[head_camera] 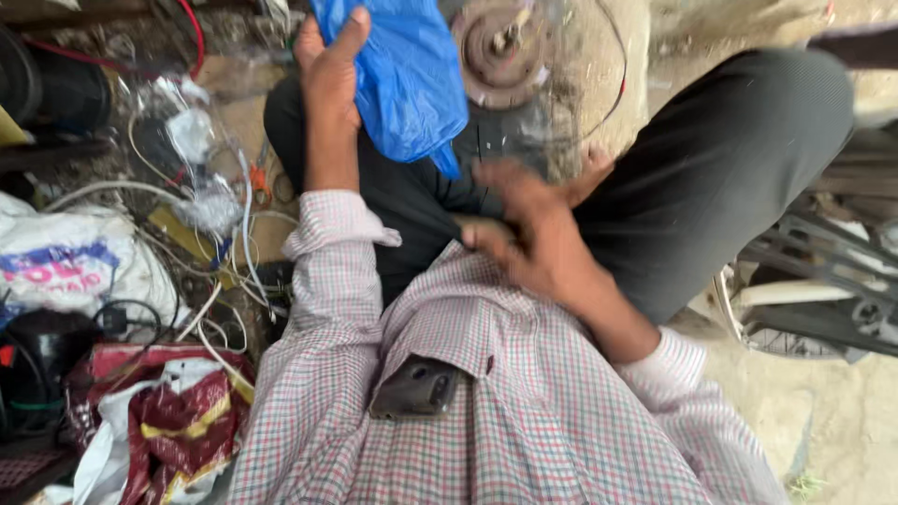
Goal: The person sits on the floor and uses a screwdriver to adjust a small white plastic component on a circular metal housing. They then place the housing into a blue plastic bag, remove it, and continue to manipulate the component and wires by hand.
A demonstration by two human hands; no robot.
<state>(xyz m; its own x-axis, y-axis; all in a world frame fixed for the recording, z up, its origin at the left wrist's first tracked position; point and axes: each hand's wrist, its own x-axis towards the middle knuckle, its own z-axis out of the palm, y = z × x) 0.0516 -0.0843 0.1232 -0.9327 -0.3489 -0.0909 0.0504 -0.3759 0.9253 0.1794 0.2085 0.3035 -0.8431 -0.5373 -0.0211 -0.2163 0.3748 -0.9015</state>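
Observation:
My left hand (329,79) is raised at the top of the head view and grips a crumpled blue plastic bag (402,70) by its edge. My right hand (535,229) is blurred and rests low against my lap, fingers curled at the hem of my checked shirt (524,411); whether it holds anything is unclear. A dark phone (416,388) sticks out of the shirt's chest pocket. My dark trousers (711,168) spread to both sides.
A rusty round metal part (500,47) lies on the ground beyond the bag. White and red wires (234,234), a white sack (65,262) and a red-and-white bag (178,421) clutter the left. A metal frame (823,281) stands at the right.

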